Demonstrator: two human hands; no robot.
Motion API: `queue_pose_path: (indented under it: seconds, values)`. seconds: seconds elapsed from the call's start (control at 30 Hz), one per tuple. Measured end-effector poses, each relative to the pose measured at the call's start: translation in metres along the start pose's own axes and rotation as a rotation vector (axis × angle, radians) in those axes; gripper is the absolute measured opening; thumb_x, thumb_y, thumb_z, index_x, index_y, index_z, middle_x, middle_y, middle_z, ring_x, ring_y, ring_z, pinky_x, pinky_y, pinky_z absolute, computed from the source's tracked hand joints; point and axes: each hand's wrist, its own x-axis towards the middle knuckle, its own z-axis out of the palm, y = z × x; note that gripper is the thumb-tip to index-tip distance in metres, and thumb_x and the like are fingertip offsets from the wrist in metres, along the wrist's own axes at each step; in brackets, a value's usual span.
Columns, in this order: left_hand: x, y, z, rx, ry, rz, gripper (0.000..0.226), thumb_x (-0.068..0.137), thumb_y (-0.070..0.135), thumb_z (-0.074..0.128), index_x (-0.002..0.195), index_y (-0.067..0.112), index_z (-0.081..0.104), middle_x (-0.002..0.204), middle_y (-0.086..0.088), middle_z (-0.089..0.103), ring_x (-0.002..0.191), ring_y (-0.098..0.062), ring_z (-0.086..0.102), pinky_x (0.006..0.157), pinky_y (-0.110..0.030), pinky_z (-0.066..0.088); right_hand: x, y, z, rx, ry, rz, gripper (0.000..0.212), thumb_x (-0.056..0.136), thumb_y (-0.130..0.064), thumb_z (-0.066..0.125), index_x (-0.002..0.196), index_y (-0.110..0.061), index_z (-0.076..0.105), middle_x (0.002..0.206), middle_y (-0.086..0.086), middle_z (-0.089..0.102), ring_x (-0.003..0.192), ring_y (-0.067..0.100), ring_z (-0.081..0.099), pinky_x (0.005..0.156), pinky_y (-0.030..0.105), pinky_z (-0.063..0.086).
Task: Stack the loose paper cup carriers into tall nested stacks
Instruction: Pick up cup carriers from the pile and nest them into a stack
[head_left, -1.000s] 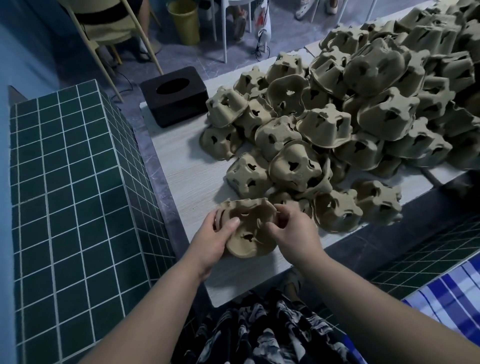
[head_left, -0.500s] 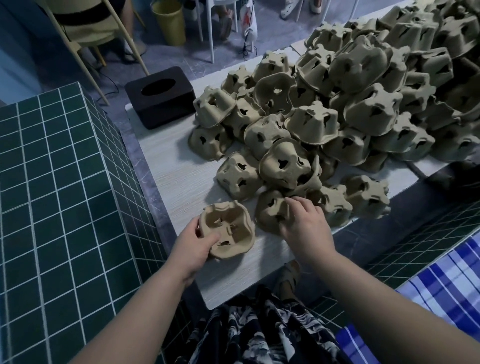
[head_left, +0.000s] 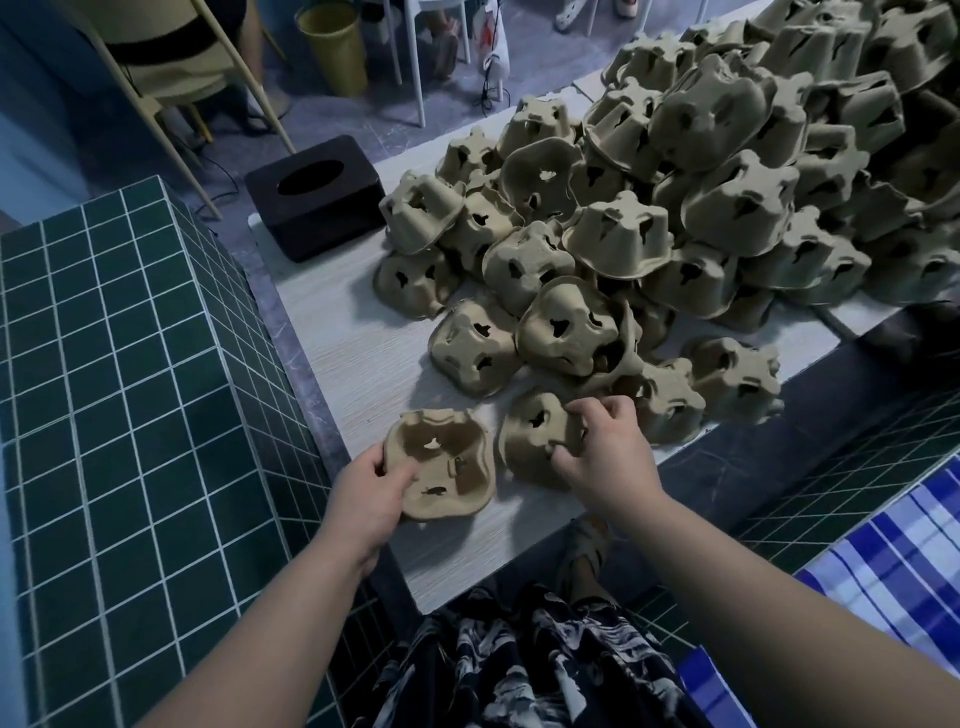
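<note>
Seen from the wearer's own head camera: two bare forearms, no sleeves reaching the wrists, no watch, rings or bracelets visible on the left hand (head_left: 370, 499) or the right hand (head_left: 602, 457). Below them, a dark garment (head_left: 519, 670) printed in a black, grey and white abstract pattern covers the lap. A sandalled foot (head_left: 584, 551) shows beneath.

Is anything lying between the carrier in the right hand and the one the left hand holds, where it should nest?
Nothing visible. The right hand grips an upside-down carrier just right of the open-side-up carrier held by the left hand. Only a bare strip of table separates them.
</note>
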Motion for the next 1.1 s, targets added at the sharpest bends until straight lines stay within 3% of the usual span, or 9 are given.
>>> queue_pose_path:
  seconds: [0.1, 0.23, 0.33, 0.43, 0.53, 0.63, 0.7, 0.93, 1.1]
  values:
    - [0.000, -0.001, 0.000, 0.005, 0.042, 0.005, 0.016, 0.091, 0.007, 0.060, 0.096, 0.016, 0.072, 0.083, -0.006, 0.075, 0.077, -0.024, 0.071, 0.076, -0.043, 0.059, -0.001, 0.005, 0.000, 0.256, -0.003, 0.025, 0.043, 0.081, -0.021, 0.068, 0.121, -0.024, 0.054, 0.119, -0.005, 0.043, 0.090, 0.011, 0.059, 0.081, 0.029, 0.051]
    - [0.000, 0.000, 0.002, 0.001, 0.061, 0.016, 0.013, 0.092, 0.011, 0.060, 0.098, 0.015, 0.072, 0.086, -0.007, 0.076, 0.084, -0.027, 0.072, 0.083, -0.048, 0.059, -0.002, 0.016, 0.001, 0.657, -0.094, 0.121, 0.044, 0.071, -0.018, 0.072, 0.108, -0.040, 0.061, 0.116, -0.010, 0.061, 0.098, 0.016, 0.061, 0.091, 0.046, 0.052]
    - [-0.001, 0.004, 0.008, -0.003, 0.020, 0.020, 0.013, 0.093, 0.012, 0.060, 0.099, 0.015, 0.072, 0.086, -0.007, 0.076, 0.084, -0.027, 0.072, 0.083, -0.050, 0.059, -0.003, 0.026, 0.004, 0.632, -0.053, 0.194, 0.050, 0.078, -0.010, 0.059, 0.108, -0.049, 0.058, 0.116, -0.016, 0.062, 0.101, 0.019, 0.062, 0.091, 0.050, 0.051]
    - [-0.002, 0.006, 0.016, 0.006, -0.007, 0.036, 0.011, 0.094, 0.016, 0.061, 0.095, 0.017, 0.073, 0.085, -0.005, 0.076, 0.083, -0.026, 0.073, 0.082, -0.050, 0.059, -0.006, 0.025, -0.005, 0.680, 0.072, 0.280, 0.039, 0.089, -0.019, 0.047, 0.124, -0.034, 0.056, 0.114, -0.008, 0.063, 0.104, 0.021, 0.061, 0.092, 0.051, 0.050]
    - [0.000, 0.006, 0.020, 0.032, -0.012, 0.062, 0.011, 0.093, 0.020, 0.063, 0.089, 0.021, 0.074, 0.084, -0.003, 0.076, 0.085, -0.026, 0.073, 0.084, -0.053, 0.057, -0.013, 0.017, -0.016, 0.516, 0.121, 0.198, 0.045, 0.092, -0.045, 0.048, 0.132, -0.025, 0.052, 0.122, -0.005, 0.060, 0.111, 0.018, 0.056, 0.095, 0.043, 0.047]
    - [0.002, 0.004, 0.021, 0.052, -0.005, 0.070, 0.017, 0.090, 0.022, 0.066, 0.079, 0.030, 0.076, 0.083, -0.002, 0.076, 0.088, -0.029, 0.072, 0.087, -0.056, 0.055, -0.019, 0.009, -0.019, 0.202, 0.147, 0.019, 0.057, 0.084, -0.053, 0.060, 0.133, -0.025, 0.049, 0.122, -0.008, 0.052, 0.110, 0.010, 0.051, 0.086, 0.029, 0.043]
    - [0.001, 0.006, 0.021, 0.050, -0.002, 0.064, 0.025, 0.089, 0.019, 0.068, 0.074, 0.039, 0.075, 0.082, -0.001, 0.076, 0.089, -0.030, 0.072, 0.088, -0.056, 0.055, -0.020, 0.010, -0.016, 0.073, 0.183, -0.044, 0.049, 0.083, -0.046, 0.064, 0.127, -0.026, 0.054, 0.120, -0.009, 0.051, 0.104, 0.009, 0.052, 0.078, 0.024, 0.040]
    - [0.001, 0.009, 0.020, -0.039, 0.042, 0.049, 0.015, 0.088, 0.014, 0.071, 0.088, 0.029, 0.069, 0.089, -0.002, 0.076, 0.089, -0.024, 0.073, 0.086, -0.050, 0.058, -0.018, 0.017, -0.014, -0.017, 0.388, -0.146, 0.009, 0.084, -0.023, 0.066, 0.088, -0.014, 0.066, 0.078, -0.005, 0.056, 0.069, 0.015, 0.052, 0.058, 0.030, 0.045]
    - [0.001, 0.007, 0.016, -0.054, 0.053, 0.061, 0.016, 0.088, 0.017, 0.071, 0.103, 0.021, 0.069, 0.091, -0.003, 0.076, 0.088, -0.022, 0.073, 0.084, -0.048, 0.059, -0.016, 0.009, -0.022, 0.209, 0.526, -0.173, 0.016, 0.083, -0.014, 0.067, 0.099, -0.016, 0.065, 0.079, -0.009, 0.060, 0.067, 0.008, 0.054, 0.064, 0.029, 0.050]
